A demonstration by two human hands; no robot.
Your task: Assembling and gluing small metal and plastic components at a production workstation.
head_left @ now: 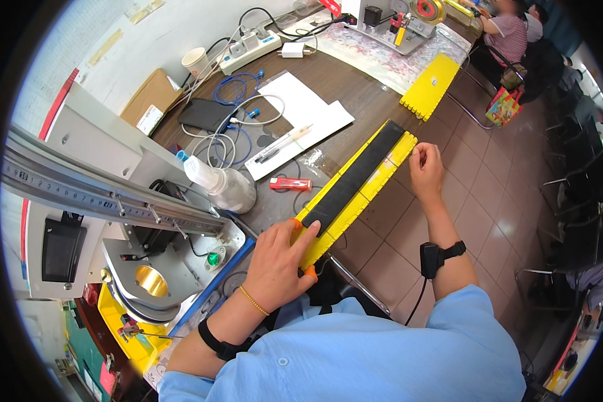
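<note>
A long yellow board (383, 161) with a notched edge and a black strip (352, 175) along it slants away from me at the table's right edge. My left hand (279, 262) grips its near end, one finger pressing on the black strip and orange covers on some fingertips. My right hand (427, 171) is raised just right of the far end, its fingers curled together. Anything between those fingers is too small or hidden to make out. Farther off lies a second yellow piece (432, 87) with a toothed edge.
Left of the board are a red-and-white tube (290, 184), a clear squeeze bottle (231, 190), and white sheets (301, 137) with pens. Cables, a paper cup (195, 61) and a power strip (251, 52) stand behind. A ruled metal machine (114, 201) fills the left; people sit at far right.
</note>
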